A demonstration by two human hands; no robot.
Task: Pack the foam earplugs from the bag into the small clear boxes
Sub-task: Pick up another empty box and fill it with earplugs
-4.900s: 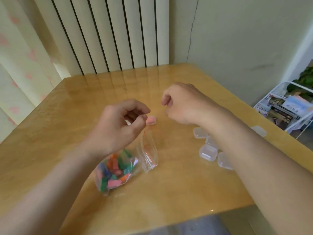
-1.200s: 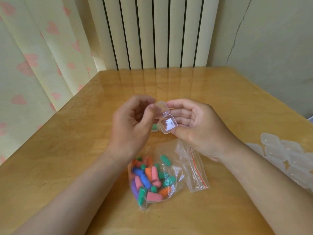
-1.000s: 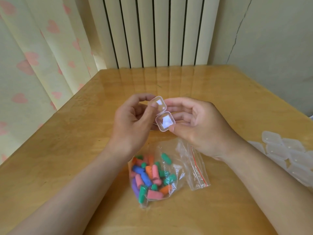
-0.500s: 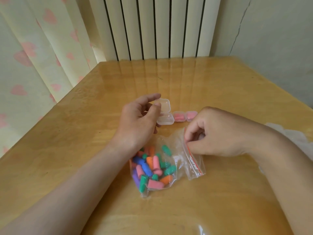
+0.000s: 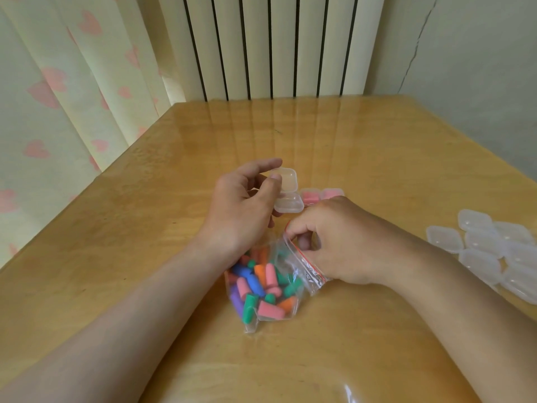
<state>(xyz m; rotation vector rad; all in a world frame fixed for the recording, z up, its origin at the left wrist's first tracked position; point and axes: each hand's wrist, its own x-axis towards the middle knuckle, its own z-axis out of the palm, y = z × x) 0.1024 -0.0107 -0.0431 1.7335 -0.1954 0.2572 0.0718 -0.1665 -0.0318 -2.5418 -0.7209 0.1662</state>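
- glossy yellow-brown wooden table (image 5: 363, 146), light reflecting off its top.
- clear plastic zip bag (image 5: 309, 276) with a red seal strip, lying near the middle and holding many-coloured foam earplugs (image 5: 261, 286).
- small clear plastic hinged box (image 5: 289, 204) just behind the bag, base down, lid raised.
- two closed clear boxes (image 5: 309, 195) with pink earplugs inside, side by side, just right of the hinged box.
- cluster of small clear square boxes (image 5: 494, 251) near the right edge, well apart from the bag.

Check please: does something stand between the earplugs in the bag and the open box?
Only the bag itself: the earplugs lie inside its plastic, with the right hand pinching its red-striped mouth. The open box, held by the left hand, sits just beyond, lid up; nothing visible lies between.
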